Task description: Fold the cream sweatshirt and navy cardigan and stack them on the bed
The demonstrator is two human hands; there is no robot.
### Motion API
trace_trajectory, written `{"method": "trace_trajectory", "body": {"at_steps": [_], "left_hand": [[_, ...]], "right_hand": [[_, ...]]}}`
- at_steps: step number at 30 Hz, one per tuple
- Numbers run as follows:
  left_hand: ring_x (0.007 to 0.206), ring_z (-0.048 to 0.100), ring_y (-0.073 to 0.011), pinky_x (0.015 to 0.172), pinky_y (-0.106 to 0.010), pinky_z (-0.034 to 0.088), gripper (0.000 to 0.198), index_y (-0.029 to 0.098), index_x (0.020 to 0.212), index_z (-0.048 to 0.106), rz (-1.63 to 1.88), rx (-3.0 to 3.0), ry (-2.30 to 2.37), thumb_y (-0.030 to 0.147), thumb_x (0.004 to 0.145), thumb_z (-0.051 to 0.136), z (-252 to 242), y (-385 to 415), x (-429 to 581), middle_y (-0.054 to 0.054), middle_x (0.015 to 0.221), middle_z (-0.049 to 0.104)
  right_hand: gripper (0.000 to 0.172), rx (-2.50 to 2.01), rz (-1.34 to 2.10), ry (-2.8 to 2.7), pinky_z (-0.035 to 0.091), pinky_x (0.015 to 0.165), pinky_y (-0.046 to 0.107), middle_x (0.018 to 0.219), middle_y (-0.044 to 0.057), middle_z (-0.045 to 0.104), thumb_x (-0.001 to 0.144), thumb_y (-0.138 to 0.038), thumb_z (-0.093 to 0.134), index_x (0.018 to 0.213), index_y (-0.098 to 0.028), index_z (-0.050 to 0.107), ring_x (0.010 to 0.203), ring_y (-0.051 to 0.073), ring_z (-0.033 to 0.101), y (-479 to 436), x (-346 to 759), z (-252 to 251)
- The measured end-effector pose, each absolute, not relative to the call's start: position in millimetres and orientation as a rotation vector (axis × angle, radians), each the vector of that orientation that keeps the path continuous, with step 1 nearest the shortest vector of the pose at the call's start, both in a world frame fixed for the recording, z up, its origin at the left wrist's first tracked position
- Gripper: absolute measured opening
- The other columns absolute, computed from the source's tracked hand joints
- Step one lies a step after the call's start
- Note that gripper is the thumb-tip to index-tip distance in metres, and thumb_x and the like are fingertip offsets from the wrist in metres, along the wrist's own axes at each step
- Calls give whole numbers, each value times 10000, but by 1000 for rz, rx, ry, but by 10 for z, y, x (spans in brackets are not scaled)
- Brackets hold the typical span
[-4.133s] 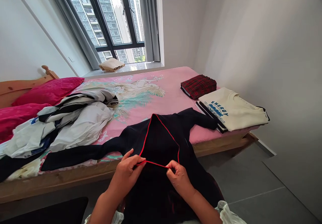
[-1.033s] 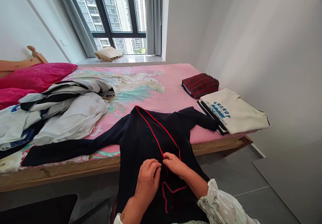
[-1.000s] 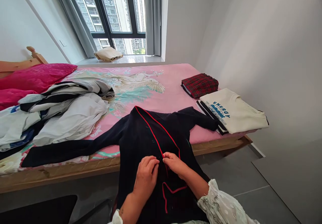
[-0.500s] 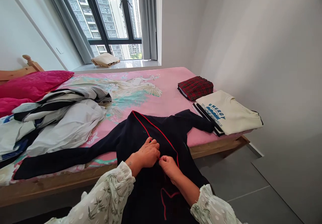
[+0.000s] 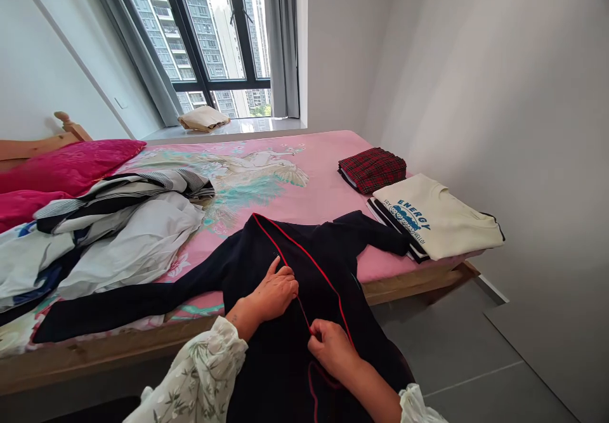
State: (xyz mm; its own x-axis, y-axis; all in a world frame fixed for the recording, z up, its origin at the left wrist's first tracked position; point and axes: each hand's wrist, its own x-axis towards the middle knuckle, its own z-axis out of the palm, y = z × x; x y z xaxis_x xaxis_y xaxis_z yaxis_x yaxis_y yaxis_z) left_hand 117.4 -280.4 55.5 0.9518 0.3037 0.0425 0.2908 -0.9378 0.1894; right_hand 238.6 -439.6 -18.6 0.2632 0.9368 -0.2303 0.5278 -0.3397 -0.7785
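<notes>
dark cardigan: spread (image 5: 269, 359) across the near edge of the bed (image 5: 404, 291); its neck and sleeves are laid on the pink sheet (image 5: 328, 147), its lower part is hung over the edge.
sleeves: one is stretched leftward along the near edge; the other is directed toward the near right corner.
red trim: bordered by it (image 5: 309, 256) is the cardigan's front opening; one length is drawn straight between the hands.
left hand: placed (image 5: 273, 293) at the trim, fingers curled, one digit extended; the fingertips are hidden, so whether anything is gripped cannot be told.
right hand: set lower (image 5: 333, 347); the trim is pinched between thumb and forefinger, closed together.
near right corner: occupied by a folded pile, topped by a cream shirt (image 5: 432, 217); just beyond it, a red checked cloth (image 5: 373, 169) is placed.
left part of bed: covered by crumpled clothes (image 5: 136, 239), beside pink pillows (image 5: 85, 164).
</notes>
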Motion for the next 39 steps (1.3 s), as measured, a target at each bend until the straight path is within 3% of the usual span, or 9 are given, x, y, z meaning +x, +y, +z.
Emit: {"method": "trace_trajectory", "body": {"at_steps": [4,7,15,20,23,26,30,33,39], "left_hand": [[1150,459,-211,1041,-455,295,233,229,979,601,497,2777,797,173,871,402,466,-3226,1175,-52,1122,596],[925,540,-201,832,-376,435,220,209,923,598,518,2575,973,267,897,388,326,-3739,1201,-66,965,613],[950,550,-260,873,-455,412,176,227,902,652,161,2357,1146,332,782,577,3,-4502,1252,-70,964,631],[981,536,-254,904,-459,405,231,250,905,667,221,2311,1094,289,678,687,-34,-4470,1169,-61,1029,613],[993,539,-268,878,-458,428,262,243,935,667,309,2250,1055,260,674,681,-109,-4468,1144,-83,1062,613],[999,559,-254,889,-443,442,279,211,1026,631,482,2044,1071,302,767,582,-212,-4434,1152,-105,1080,617],[974,606,-220,888,-376,467,337,180,1074,600,631,1598,1139,378,821,497,-320,-4309,1171,-88,1051,655],[919,639,-220,841,-349,489,323,171,1023,633,661,1341,1113,375,793,533,-373,-4220,1172,-78,988,693],[834,646,-199,812,-340,497,330,144,1010,651,701,1162,1065,323,741,582,-458,-4201,1152,-73,904,706]], "right_hand": [[207,-1902,653,-1528,386,723,257,860,29,631,782,-151,470,887,-223,634,826,176,561,-4435,2557,-10],[257,-1951,429,-1484,402,818,269,998,58,610,814,-143,451,1021,-211,587,935,189,558,-4308,2771,115],[317,-2276,355,-1657,431,737,329,999,115,615,805,-290,579,1095,-176,520,868,246,618,-3705,3114,243],[106,-2281,447,-1586,425,716,349,778,131,646,699,-87,575,796,-130,584,801,269,631,-3509,3288,307],[28,-2189,506,-1451,437,652,301,670,76,622,697,-138,564,723,-147,570,703,217,619,-3302,3480,447],[184,-2017,538,-1263,451,555,256,675,46,609,821,-264,422,862,-148,560,605,159,593,-2995,3649,638],[319,-1767,557,-1069,485,532,212,942,79,617,876,-316,310,1126,-151,417,692,121,611,-2763,3613,764],[342,-1638,586,-1039,495,529,202,1033,72,583,846,-344,388,1142,-175,405,786,131,613,-2948,3365,649],[268,-1729,611,-1128,440,572,245,718,-19,527,805,-423,508,949,-197,505,615,124,525,-3941,2697,80]]}}
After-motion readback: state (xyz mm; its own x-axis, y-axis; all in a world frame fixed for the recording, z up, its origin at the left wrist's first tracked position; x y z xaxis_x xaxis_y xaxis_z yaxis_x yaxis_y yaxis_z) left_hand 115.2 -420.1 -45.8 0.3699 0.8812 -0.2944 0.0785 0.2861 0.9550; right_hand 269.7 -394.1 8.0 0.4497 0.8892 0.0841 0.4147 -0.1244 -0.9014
